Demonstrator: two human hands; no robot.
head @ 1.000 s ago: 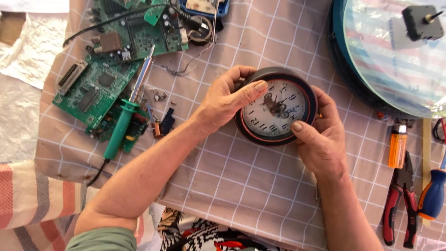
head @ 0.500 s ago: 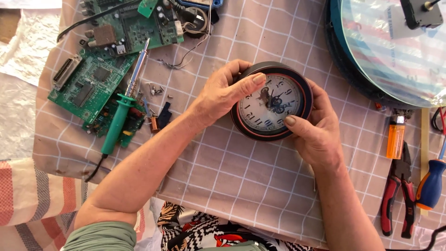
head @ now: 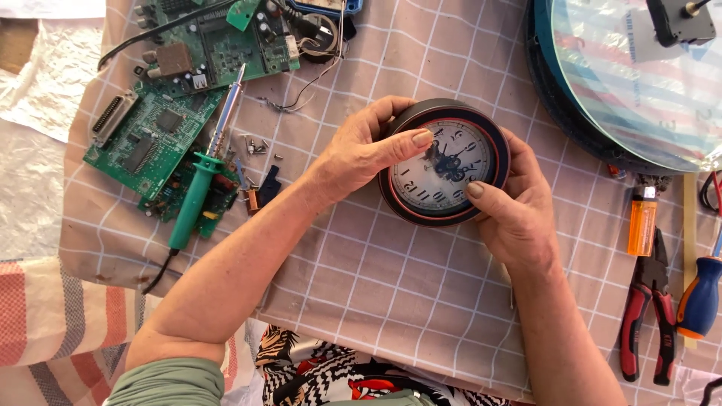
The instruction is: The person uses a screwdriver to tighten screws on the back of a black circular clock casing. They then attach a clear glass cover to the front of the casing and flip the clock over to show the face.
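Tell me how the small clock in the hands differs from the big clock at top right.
The small clock is held in both hands, whole in view; the big clock lies on the cloth, cut off by the frame. The small one shows its white dial; the big one's glass shows striped reflections. Both are round with dark rims.

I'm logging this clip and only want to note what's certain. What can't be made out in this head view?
- Round clock: its back and part of its rim are hidden by the left hand and right hand.
- Large glass-fronted disc: cut off by the top and right edges.
- Circuit boards: components too small to identify.
- Blue-handled screwdriver: its tip runs off the right edge.
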